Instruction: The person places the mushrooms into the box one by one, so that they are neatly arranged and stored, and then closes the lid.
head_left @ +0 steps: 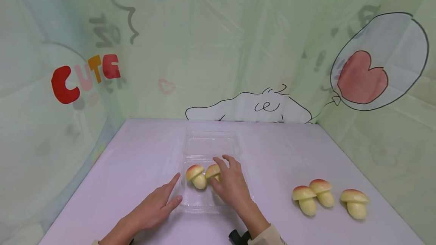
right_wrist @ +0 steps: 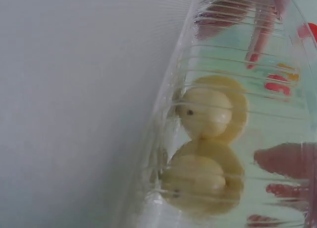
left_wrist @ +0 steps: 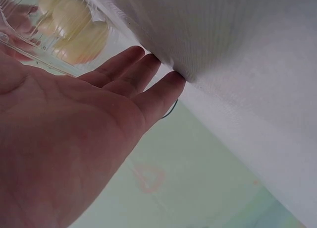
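A clear plastic clamshell box (head_left: 197, 201) lies with its lid (head_left: 211, 144) folded back. Inside are two yellow toy mushrooms with reddish caps: the left one (head_left: 196, 177) and the right one (head_left: 212, 171), side by side. My right hand (head_left: 231, 182) is over the right mushroom, partly covering it. In the right wrist view its fingers (right_wrist: 285, 160) are seen through the plastic, apart from both mushrooms. At the box's left side is my left hand (head_left: 154, 205), thumb and index finger stretched to the wall. Other left fingertips (left_wrist: 177, 79) rest on the table in the left wrist view.
Three more toy mushrooms lie on the table's right side: a left one (head_left: 305, 200), a back one (head_left: 322, 192) and a right one (head_left: 355, 203). The tabletop (head_left: 143, 154) is pale lilac. Printed fabric walls (head_left: 218, 48) stand behind and beside it.
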`<act>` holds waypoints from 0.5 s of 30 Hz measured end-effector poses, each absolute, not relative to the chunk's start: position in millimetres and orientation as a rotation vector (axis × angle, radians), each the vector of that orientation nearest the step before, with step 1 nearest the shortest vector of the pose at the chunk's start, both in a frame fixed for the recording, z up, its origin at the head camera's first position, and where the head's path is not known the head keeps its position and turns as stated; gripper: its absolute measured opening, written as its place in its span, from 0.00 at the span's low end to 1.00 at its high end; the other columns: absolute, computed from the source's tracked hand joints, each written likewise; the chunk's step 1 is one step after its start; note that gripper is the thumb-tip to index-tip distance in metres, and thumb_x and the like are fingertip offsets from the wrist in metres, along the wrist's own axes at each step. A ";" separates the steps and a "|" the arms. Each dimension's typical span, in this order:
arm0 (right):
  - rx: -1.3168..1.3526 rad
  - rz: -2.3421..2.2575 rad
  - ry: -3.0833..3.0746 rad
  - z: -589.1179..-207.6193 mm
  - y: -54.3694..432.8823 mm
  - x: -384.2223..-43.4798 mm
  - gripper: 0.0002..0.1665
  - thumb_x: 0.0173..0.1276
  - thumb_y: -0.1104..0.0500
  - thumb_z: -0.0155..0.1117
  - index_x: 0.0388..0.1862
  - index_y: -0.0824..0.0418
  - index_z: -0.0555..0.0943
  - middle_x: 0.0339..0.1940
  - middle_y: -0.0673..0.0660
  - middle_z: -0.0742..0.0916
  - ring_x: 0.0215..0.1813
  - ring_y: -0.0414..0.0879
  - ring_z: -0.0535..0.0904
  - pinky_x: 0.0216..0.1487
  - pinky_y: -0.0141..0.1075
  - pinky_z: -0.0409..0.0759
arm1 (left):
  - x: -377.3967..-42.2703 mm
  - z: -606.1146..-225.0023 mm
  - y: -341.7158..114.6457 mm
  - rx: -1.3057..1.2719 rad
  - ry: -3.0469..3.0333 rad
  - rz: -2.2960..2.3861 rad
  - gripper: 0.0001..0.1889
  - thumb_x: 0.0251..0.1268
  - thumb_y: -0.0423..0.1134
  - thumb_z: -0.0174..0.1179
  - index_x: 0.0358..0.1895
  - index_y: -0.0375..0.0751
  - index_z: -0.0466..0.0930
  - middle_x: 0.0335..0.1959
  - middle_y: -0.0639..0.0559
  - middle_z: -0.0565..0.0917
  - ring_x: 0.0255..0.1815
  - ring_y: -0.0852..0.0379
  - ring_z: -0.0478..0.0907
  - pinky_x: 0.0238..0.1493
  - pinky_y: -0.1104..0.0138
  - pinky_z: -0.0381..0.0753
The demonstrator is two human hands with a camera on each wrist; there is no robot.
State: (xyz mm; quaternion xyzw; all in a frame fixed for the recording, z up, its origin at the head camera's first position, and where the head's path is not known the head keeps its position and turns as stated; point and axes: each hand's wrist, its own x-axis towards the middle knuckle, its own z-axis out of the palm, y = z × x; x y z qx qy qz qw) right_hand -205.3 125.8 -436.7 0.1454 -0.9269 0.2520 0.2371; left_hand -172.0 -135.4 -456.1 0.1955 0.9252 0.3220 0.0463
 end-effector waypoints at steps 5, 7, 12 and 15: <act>0.386 0.719 -2.475 -434.0 128.7 -202.0 0.33 0.58 0.62 0.77 0.65 0.58 0.81 0.65 0.67 0.78 0.67 0.68 0.74 0.61 0.58 0.81 | -171.7 -456.9 -135.2 0.599 2.826 0.980 0.38 0.81 0.59 0.49 0.85 0.47 0.51 0.77 0.38 0.70 0.76 0.34 0.68 0.75 0.39 0.65; 0.376 0.718 -2.471 -432.5 129.7 -200.0 0.32 0.59 0.61 0.77 0.64 0.58 0.81 0.65 0.67 0.79 0.68 0.67 0.74 0.61 0.59 0.80 | -171.7 -457.4 -135.5 0.595 2.827 0.979 0.38 0.81 0.60 0.49 0.85 0.47 0.51 0.77 0.38 0.70 0.76 0.34 0.68 0.75 0.39 0.65; 0.331 0.736 -2.473 -430.0 133.2 -194.3 0.30 0.61 0.60 0.77 0.64 0.58 0.81 0.65 0.66 0.79 0.68 0.67 0.73 0.60 0.62 0.78 | -172.4 -458.3 -136.3 0.591 2.820 0.971 0.39 0.81 0.60 0.49 0.85 0.47 0.50 0.77 0.38 0.69 0.76 0.34 0.67 0.75 0.38 0.64; 0.317 0.724 -2.465 -428.7 135.7 -192.7 0.30 0.61 0.60 0.77 0.64 0.57 0.81 0.65 0.66 0.79 0.68 0.67 0.74 0.59 0.63 0.78 | -172.9 -458.1 -136.4 0.587 2.815 0.970 0.39 0.81 0.60 0.48 0.85 0.48 0.50 0.78 0.38 0.69 0.77 0.34 0.67 0.75 0.38 0.64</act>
